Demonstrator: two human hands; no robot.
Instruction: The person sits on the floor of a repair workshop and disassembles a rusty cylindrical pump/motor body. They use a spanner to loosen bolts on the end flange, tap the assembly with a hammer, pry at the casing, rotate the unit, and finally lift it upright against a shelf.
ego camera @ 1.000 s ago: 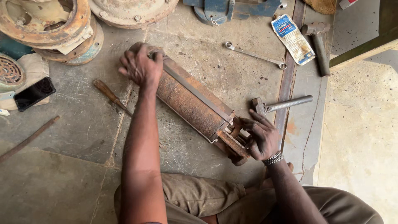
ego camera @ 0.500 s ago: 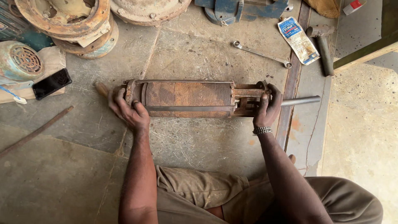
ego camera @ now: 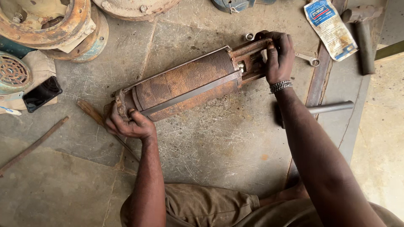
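Note:
A long rusty metal cylinder (ego camera: 185, 82) with straps along its side lies on the concrete floor, slanting from lower left to upper right. My left hand (ego camera: 126, 124) grips its lower left end. My right hand (ego camera: 277, 54), with a metal bracelet at the wrist, clasps the bracketed upper right end. A wooden-handled tool (ego camera: 94, 113) lies on the floor partly under my left hand.
Rusty round housings (ego camera: 46, 25) stand at the top left, with a grille (ego camera: 12, 73) and a black phone (ego camera: 42, 93) below them. A spanner (ego camera: 309, 59), a packet (ego camera: 330, 27), a hammer (ego camera: 362, 33) and a steel bar (ego camera: 330, 108) lie to the right. A thin rod (ego camera: 33, 145) lies at left.
The cylinder has been swung round on the floor: its left end came down toward me and its right end went up and away. Both hands stayed on its ends.

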